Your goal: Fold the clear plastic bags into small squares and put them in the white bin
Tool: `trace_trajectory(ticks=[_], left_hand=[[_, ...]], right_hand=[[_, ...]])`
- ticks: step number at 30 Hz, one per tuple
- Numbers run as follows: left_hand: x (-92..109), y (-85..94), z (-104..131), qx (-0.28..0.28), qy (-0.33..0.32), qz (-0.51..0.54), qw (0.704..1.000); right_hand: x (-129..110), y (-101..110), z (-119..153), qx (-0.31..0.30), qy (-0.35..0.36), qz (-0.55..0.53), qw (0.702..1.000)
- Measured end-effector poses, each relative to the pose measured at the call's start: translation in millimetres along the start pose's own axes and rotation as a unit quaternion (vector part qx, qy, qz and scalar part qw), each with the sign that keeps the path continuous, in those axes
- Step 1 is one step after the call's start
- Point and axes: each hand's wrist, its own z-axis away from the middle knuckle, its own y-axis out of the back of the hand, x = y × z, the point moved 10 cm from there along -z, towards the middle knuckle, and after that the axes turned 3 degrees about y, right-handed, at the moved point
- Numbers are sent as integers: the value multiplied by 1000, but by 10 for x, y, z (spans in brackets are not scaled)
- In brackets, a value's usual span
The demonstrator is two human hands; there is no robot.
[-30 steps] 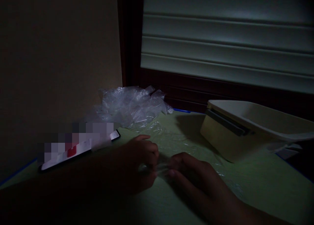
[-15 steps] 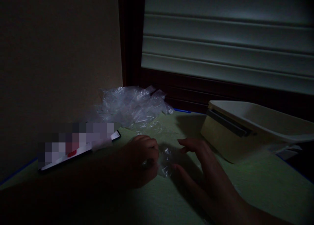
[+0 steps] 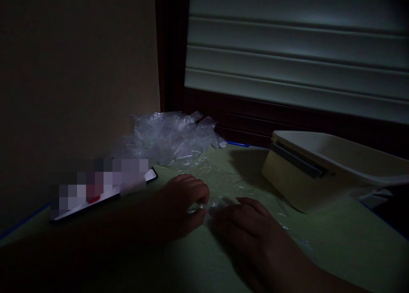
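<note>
Low over the table, my left hand [image 3: 185, 203] is closed, its thumb and fingers curled around part of a small clear plastic bag [image 3: 216, 203]. The bag stretches to the right between both hands, and much of it is covered by fingers. My right hand [image 3: 249, 229] has its fingers together, bent down over the bag's right part; its thumb is hidden beneath. The picture is very dark, so the bag's edges are hard to make out.
A pile of crumpled clear plastic bags [image 3: 172, 135] lies against the wall at the back. To the right stands a pale plastic bin [image 3: 290, 184] with a dark handle. A tablet-like device [image 3: 111, 195], partly blurred out, lies left on the green tabletop [image 3: 345, 242].
My right hand has moved down and left, from fingers spread apart beside the bag to fingers closed over it. My left hand stays in nearly the same place.
</note>
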Motion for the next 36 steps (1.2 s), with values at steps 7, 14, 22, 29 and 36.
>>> trace_trajectory(ticks=[7,14,22,29,36], left_hand=[[-6,-51,-6,-28,-12,0,1000],[58,-51,-25,-54,-20,-4,998],[91,-60,-19,-57,-27,-35,997],[15,-51,-44,-39,-16,-148,988],[325,-80,52,-32,-136,-207,968]], right_hand=[[-74,70,42,36,28,34,998],[-95,33,20,23,28,33,999],[-75,-62,5,-30,17,25,999],[-60,-104,15,-44,-1,-11,999],[9,-134,32,-83,-67,-30,994]])
